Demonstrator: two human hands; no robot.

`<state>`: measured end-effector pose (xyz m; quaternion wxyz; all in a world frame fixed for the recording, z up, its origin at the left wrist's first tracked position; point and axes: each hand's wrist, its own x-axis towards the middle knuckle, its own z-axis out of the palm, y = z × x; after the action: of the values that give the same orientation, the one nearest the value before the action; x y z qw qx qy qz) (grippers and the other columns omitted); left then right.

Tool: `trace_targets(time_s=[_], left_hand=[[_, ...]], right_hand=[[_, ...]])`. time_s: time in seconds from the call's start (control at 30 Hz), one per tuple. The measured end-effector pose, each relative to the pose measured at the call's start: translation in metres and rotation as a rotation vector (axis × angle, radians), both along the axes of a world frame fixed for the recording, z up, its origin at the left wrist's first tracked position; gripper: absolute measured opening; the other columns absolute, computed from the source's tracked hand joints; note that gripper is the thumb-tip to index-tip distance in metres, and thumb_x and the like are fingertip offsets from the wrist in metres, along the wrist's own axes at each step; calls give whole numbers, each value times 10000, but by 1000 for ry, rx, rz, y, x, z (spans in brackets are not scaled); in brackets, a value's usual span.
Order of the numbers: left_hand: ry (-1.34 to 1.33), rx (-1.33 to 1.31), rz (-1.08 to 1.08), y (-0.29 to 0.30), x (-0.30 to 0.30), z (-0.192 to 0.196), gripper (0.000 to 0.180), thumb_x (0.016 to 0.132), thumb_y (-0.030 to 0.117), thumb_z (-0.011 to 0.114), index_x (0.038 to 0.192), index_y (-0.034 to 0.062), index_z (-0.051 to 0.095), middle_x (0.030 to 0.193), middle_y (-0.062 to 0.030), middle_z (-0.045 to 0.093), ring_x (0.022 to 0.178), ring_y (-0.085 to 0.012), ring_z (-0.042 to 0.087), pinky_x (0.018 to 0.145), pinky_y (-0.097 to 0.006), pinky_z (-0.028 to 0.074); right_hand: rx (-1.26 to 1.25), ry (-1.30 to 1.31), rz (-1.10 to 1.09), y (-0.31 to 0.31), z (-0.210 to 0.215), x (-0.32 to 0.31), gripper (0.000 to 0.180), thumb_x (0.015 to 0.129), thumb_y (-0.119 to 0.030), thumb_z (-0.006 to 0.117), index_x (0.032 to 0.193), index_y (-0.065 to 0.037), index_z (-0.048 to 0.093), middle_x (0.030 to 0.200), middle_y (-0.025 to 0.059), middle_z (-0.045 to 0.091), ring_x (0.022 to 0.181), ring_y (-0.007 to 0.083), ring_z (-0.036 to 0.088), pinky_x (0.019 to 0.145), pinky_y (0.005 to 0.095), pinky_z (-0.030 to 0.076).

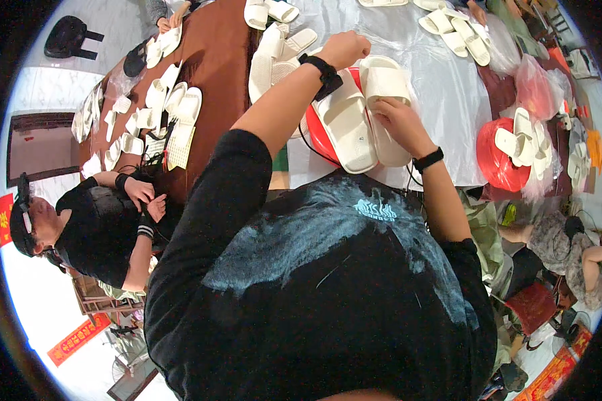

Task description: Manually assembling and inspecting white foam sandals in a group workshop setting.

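Observation:
Two cream slide slippers, the left slipper (349, 137) and the right slipper (389, 148), lie side by side in front of me on a round red object (320, 140), which they mostly cover. My right hand (397, 119) has its fingers closed at the strap edge of the right slipper. Beyond the left slipper's strap, my left hand (344, 49) is held with its fingers curled together. Whatever it may hold is hidden. Each of my wrists wears a black band.
Clear plastic sheeting (441, 100) covers my table. More cream slippers (267, 63) sit to the left, others (458, 33) at the far right. Slippers rest on a red plastic-wrapped round thing (498, 167). A co-worker (93, 220) stands left beside a brown table (214, 60).

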<state>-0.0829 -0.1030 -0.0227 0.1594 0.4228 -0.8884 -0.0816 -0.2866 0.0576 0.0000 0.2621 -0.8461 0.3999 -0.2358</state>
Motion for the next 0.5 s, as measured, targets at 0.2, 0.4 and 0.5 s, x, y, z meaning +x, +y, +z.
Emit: trace_targets(time_s=[0.2, 0.4, 0.5], left_hand=[[133, -102, 142, 43, 16, 43, 108, 840, 187, 597, 862, 114, 673, 771, -112, 660, 736, -321, 636, 645, -420, 497], [320, -186, 180, 86, 20, 44, 108, 805, 169, 617, 857, 108, 690, 722, -135, 635, 708, -329, 620, 634, -436, 484], [404, -132, 262, 109, 20, 28, 119, 823, 165, 621, 888, 106, 700, 733, -133, 634, 712, -322, 620, 635, -419, 484]], right_hand=[[-83, -182, -233, 3, 17, -3, 256, 827, -69, 622, 1082, -76, 639, 1094, 117, 646, 1004, 296, 604, 807, 372, 500], [-54, -440, -264, -54, 17, 31, 248, 858, -77, 612, 1102, -41, 638, 1076, 146, 653, 987, 295, 604, 780, 343, 493], [111, -364, -197, -63, 3, 45, 225, 863, -92, 605, 1076, -28, 643, 1049, 162, 659, 911, 289, 632, 768, 334, 494]])
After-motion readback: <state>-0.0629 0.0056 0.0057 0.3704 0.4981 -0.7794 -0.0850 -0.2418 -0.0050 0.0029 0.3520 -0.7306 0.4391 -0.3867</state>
